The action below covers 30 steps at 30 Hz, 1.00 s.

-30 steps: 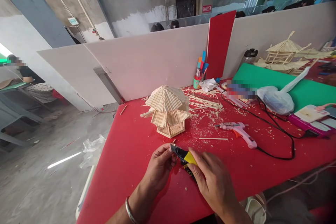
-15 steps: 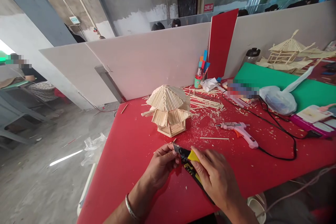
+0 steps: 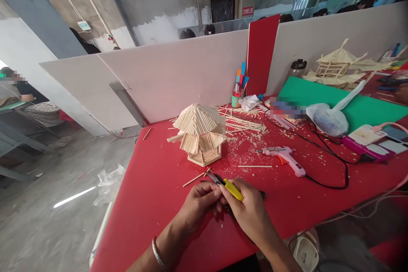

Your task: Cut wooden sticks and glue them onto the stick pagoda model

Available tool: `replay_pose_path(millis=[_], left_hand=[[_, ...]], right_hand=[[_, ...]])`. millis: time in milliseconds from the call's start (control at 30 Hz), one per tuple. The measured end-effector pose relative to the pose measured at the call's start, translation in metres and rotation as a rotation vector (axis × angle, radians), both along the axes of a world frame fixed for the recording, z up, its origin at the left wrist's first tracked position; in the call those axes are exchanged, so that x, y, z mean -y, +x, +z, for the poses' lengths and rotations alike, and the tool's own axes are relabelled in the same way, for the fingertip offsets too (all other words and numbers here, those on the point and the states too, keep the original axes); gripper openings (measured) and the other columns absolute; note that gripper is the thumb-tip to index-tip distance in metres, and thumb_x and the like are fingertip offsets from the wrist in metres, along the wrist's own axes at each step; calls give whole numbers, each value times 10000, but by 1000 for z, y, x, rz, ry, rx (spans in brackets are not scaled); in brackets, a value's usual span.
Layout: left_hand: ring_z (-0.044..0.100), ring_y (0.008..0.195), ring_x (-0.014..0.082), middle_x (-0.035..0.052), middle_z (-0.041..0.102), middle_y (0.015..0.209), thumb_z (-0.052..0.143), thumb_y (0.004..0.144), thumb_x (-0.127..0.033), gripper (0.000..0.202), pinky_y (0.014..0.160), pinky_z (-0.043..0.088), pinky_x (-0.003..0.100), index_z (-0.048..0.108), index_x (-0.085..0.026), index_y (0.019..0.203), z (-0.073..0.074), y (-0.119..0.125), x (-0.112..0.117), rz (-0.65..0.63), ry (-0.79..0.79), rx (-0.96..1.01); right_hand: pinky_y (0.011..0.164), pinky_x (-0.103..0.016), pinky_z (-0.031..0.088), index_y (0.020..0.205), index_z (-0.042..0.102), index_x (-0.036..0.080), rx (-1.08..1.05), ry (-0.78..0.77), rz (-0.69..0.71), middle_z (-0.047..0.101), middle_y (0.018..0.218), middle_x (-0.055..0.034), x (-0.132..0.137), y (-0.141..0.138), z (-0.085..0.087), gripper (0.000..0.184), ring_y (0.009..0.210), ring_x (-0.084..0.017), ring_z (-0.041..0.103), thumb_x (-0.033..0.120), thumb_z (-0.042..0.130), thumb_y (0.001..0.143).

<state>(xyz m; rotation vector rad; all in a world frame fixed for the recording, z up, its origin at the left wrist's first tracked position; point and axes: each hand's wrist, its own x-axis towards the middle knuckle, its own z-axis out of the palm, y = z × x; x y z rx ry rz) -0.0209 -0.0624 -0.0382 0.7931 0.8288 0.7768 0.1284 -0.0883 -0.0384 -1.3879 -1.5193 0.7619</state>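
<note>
My right hand (image 3: 248, 214) is closed round a yellow-handled cutter (image 3: 232, 188) low over the red table (image 3: 153, 204). The cutter's dark jaws point up and left. A thin wooden stick (image 3: 193, 179) runs out to the left from the jaw tips; I cannot tell whether it lies on the table or sits in the jaws. My left hand (image 3: 199, 205) has a bangle on the wrist. Its fingers are pinched together against the cutter just under the jaws, and what they pinch is hidden. A small pagoda model of sticks (image 3: 199, 134) stands just beyond the hands.
A glue gun (image 3: 283, 158) with a black cord lies to the right, with a loose stick (image 3: 255, 166) beside it. Behind are a stick pile (image 3: 245, 124), a pen cup (image 3: 236, 95), a white partition (image 3: 178, 76), a green mat (image 3: 369, 110), a plastic bag (image 3: 327, 120) and a second model (image 3: 338, 63).
Both hands have drawn closer together and dropped toward the table. The cutter now lies flatter, and a long stick shows at its jaws. The view has shifted slightly.
</note>
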Motion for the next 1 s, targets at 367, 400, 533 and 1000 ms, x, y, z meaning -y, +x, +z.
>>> replay_pose_path(millis=[367,400,533,1000], left_hand=[[465,406,58,34,620,588,843,657,-370,287,375,316,176,711,-115,671,0,-7,-4,52,-29,35],[460,403,55,26,616,579,845,655,-370,286,381,314,175,715,-117,688,1,-8,-5,90,-16,31],[466,406,56,12,603,561,839,664,-371,288,408,319,182,694,-121,664,5,-10,-8,173,53,-7],[463,422,76,27,599,548,804,683,-457,362,441,374,212,684,-119,636,11,-9,-7,202,205,-134]], right_hand=[[682,-231,507,913,633,220,-44,-34,57,704,838,-19,3,12,2,314,767,-161,663,503,497,926],[737,-245,517,1004,640,223,23,9,25,713,933,-38,4,15,1,313,850,-173,672,487,486,936],[833,-299,523,1152,632,224,264,168,-6,697,1059,-75,7,24,-5,333,962,-197,661,421,426,977],[743,-264,505,1245,625,204,517,370,-38,687,934,-76,11,24,-13,356,826,-174,648,381,471,977]])
